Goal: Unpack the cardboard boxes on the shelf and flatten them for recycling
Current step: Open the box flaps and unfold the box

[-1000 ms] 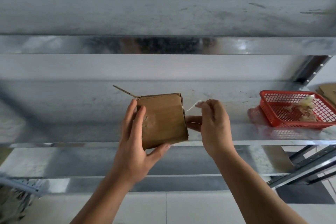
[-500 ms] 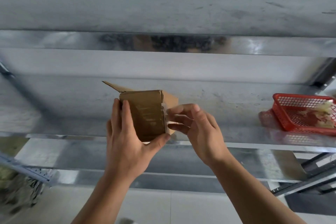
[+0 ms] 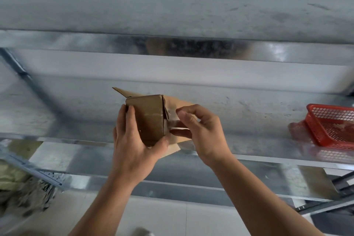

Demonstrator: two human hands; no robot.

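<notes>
The box is in the middle of the frame, held up in front of the metal shelf, not resting on it. The left hand grips it from the left: fingers lie up its left edge and the thumb is hooked under its lower corner. One flap sticks out at the box's upper left, and more cardboard fans out behind the right side. The right hand is just right of the box, fingers curled, thumb and forefinger against its right face; whether they pinch anything I cannot tell. A red basket sits on the shelf at the far right.
</notes>
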